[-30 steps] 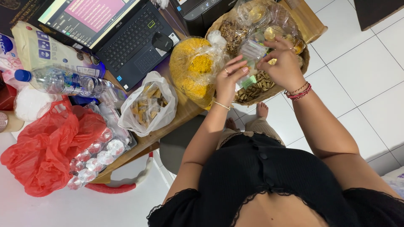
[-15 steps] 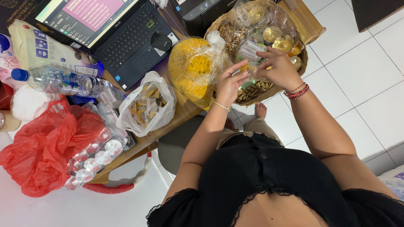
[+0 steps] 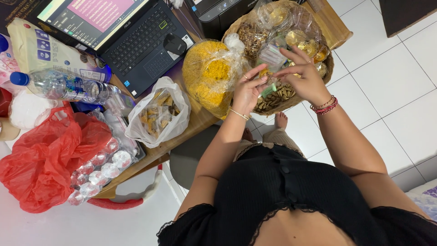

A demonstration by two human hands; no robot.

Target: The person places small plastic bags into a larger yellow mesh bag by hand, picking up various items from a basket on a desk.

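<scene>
My left hand [image 3: 247, 89] and my right hand [image 3: 304, 75] meet over a round woven tray [image 3: 328, 68] of snacks. Between their fingertips they pinch a small clear plastic packet [image 3: 270, 58] with a green strip at its bottom edge. Under the hands lie brown stick-shaped snacks [image 3: 275, 96] on the tray. Round clear tubs with gold content [image 3: 304, 42] sit just beyond my right hand. A clear bag of yellow-orange snacks [image 3: 208, 75] lies right beside my left hand.
A wooden table edge [image 3: 160, 152] runs diagonally. On it are an open laptop [image 3: 136, 43] with a black mouse [image 3: 175, 44], a white bag of wrapped snacks [image 3: 159, 114], a water bottle [image 3: 63, 86], a red plastic bag [image 3: 45, 157] and sealed water cups [image 3: 98, 171]. White floor tiles [image 3: 387, 77] lie to the right.
Both hands stayed over the tray, working the small clear packet. My right hand shifted slightly down and toward me, its fingers now spread more; the packet is held a little higher.
</scene>
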